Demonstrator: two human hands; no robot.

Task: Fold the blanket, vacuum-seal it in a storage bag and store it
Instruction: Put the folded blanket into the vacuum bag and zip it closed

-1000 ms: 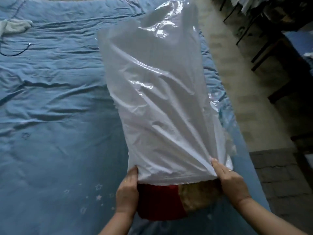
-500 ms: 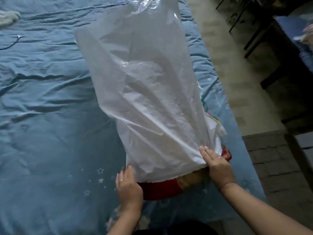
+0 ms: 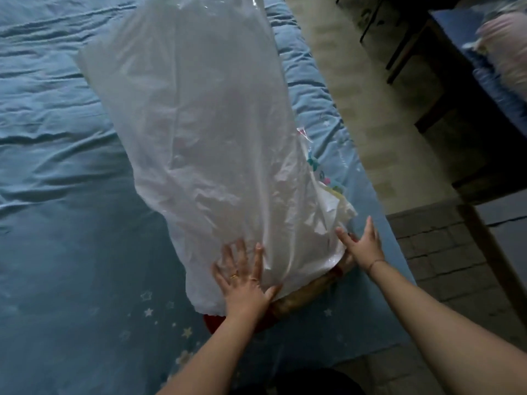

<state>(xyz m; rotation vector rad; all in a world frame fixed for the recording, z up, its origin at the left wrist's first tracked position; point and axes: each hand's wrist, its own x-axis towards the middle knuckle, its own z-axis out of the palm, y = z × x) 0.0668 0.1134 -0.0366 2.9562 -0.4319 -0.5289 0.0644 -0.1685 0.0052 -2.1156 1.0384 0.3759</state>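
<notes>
Presses the left hand [image 3: 242, 283] flat on the near left part of the white plastic storage bag [image 3: 205, 143], fingers straight and spread wide, thumb out to the right along the bag's rim, gripping nothing. Reaches the right hand [image 3: 363, 246] to the bag's near right corner, fingers straight and apart, wide open, nothing pinched; cannot tell whether the palm touches the plastic. Wears a ring [image 3: 233, 276] on the left hand and a thin band [image 3: 376, 262] at the right wrist. Stretches the bag from the near side toward the far left over the blue bed cover [image 3: 71, 195], mouth nearest, motion-blurred; cannot tell whether flat on the cover. Leaves the near end of the folded blanket [image 3: 296, 302] poking out of the mouth, tan between the two hands, red just under the left wrist, the rest hidden beneath the plastic. Shows small coloured print [image 3: 328, 178] on the bag's right side, too blurred to read. Shows pale stars on the cover at the near side. To the right of the bed, a tiled floor [image 3: 445, 266] and dark furniture legs [image 3: 405, 61] at the far right.
</notes>
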